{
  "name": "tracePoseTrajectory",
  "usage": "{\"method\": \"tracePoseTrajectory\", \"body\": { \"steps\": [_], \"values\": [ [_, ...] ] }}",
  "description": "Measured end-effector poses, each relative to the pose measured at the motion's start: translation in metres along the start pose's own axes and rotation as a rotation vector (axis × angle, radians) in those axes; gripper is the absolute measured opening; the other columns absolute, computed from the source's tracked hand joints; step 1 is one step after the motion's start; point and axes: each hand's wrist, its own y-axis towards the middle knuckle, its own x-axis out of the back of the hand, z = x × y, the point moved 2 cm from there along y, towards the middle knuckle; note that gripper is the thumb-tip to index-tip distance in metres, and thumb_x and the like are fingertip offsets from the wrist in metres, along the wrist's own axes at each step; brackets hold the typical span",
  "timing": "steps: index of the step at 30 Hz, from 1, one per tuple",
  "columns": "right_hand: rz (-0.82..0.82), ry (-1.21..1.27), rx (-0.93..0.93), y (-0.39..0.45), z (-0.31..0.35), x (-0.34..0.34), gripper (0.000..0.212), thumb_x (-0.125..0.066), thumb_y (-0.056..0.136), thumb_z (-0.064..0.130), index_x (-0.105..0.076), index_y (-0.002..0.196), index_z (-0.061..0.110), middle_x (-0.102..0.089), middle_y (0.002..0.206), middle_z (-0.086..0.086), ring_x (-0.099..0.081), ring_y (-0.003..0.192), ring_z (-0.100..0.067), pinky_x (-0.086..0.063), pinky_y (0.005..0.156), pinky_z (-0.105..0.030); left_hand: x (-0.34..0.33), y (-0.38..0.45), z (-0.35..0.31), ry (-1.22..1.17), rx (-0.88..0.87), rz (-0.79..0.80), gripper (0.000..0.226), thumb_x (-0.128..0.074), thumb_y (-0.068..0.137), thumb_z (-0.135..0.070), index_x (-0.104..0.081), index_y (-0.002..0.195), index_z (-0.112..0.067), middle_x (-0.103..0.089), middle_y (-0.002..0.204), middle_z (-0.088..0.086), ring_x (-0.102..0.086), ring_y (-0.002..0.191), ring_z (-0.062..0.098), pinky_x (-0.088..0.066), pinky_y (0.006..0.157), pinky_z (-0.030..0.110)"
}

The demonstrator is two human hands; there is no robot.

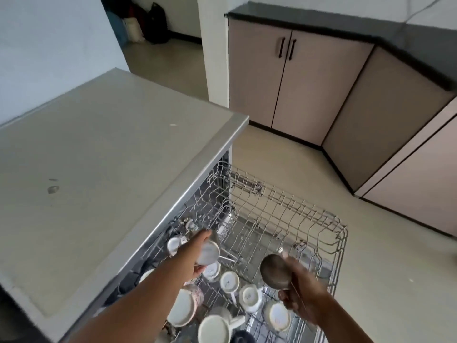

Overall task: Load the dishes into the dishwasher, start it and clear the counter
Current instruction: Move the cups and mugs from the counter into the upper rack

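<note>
The dishwasher's upper wire rack (319,219) is pulled out below the steel counter (99,169). Several white cups (230,282) stand upside down in its near part. My left hand (195,253) grips a steel tumbler (209,253) above the rack's left side, bottom toward me. My right hand (304,300) holds a dark steel cup (275,272), upside down, over the rack's near right part. The far half of the rack holds nothing.
Beige cabinets (296,82) with a dark countertop (371,28) run along the right and far wall. Pale floor (284,149) lies beyond the rack. A doorway (158,45) opens at the back left, with bags on the floor.
</note>
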Motion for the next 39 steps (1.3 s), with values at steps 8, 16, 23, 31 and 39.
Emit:
{"method": "tracePoseTrajectory", "body": {
  "steps": [8, 16, 23, 31, 39],
  "values": [
    [-0.167, -0.268, 0.12, 0.068, -0.012, 0.013, 0.056, -0.061, 0.073, 0.061, -0.06, 0.11, 0.018, -0.063, 0.089, -0.013, -0.054, 0.052, -0.013, -0.04, 0.042, -0.021, -0.038, 0.043, -0.027, 0.167, 0.006, -0.065, 0.078, -0.065, 0.053, -0.084, -0.057, 0.092, -0.017, -0.057, 0.1, 0.017, -0.063, 0.084, 0.029, -0.058, 0.053, 0.032],
    [-0.266, -1.151, 0.517, 0.114, -0.029, 0.0, 0.086, -0.07, 0.074, 0.063, -0.027, 0.143, 0.034, -0.046, 0.136, 0.009, -0.056, 0.103, -0.014, -0.049, 0.081, -0.025, -0.052, 0.086, -0.032, 0.232, 0.065, -0.172, 0.071, -0.051, 0.082, -0.075, -0.041, 0.1, -0.007, -0.057, 0.094, 0.024, -0.067, 0.081, 0.03, -0.058, 0.071, 0.031],
    [-0.307, -1.372, 0.556, 0.136, -0.046, 0.005, 0.086, -0.061, 0.081, 0.06, -0.018, 0.15, 0.031, -0.038, 0.148, 0.008, -0.036, 0.128, -0.021, -0.027, 0.107, -0.038, -0.053, 0.108, -0.035, 0.327, -0.006, -0.286, 0.063, -0.038, 0.089, -0.072, -0.037, 0.084, -0.01, -0.056, 0.071, 0.018, -0.061, 0.058, 0.022, -0.045, 0.047, 0.024],
    [-0.301, -1.357, 0.545, 0.144, -0.051, -0.004, 0.081, -0.067, 0.083, 0.048, -0.021, 0.148, 0.031, -0.037, 0.145, 0.0, -0.041, 0.122, -0.03, -0.049, 0.094, -0.044, -0.047, 0.133, -0.031, 0.554, -0.029, -0.405, 0.076, -0.035, 0.08, -0.084, -0.036, 0.094, -0.009, -0.057, 0.067, 0.016, -0.061, 0.048, 0.02, -0.057, 0.052, 0.028],
    [-0.235, -1.381, 0.483, 0.147, -0.055, -0.004, 0.087, -0.051, 0.088, 0.063, -0.004, 0.152, 0.029, -0.025, 0.149, -0.005, -0.041, 0.125, -0.029, -0.047, 0.1, -0.045, -0.041, 0.146, -0.027, 0.736, -0.145, -0.476, 0.082, -0.032, 0.082, -0.079, -0.043, 0.126, -0.01, -0.064, 0.091, 0.017, -0.067, 0.08, 0.03, -0.058, 0.082, 0.041]
  ]
}}
